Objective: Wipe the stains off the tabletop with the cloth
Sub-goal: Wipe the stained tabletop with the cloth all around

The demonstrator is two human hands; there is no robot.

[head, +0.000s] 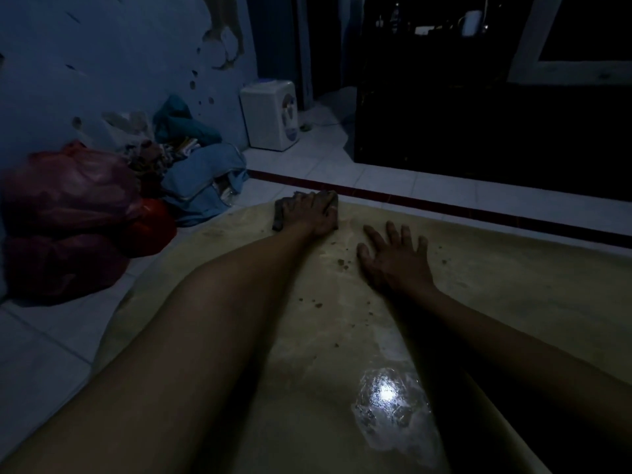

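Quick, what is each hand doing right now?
Left hand: pressing down on the cloth at the tabletop's far edge.
Right hand: open, fingers spread flat on the tabletop, holding nothing.

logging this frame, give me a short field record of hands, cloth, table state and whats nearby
left hand: left hand presses flat on the cloth at the tabletop's far edge
right hand: right hand lies flat on the tabletop, fingers spread, holding nothing
stains: crumbs scattered between the arms, not yet wiped
glare: bright wet-looking patch near the camera
nearby: bags and clothes on the floor at left
light: dim
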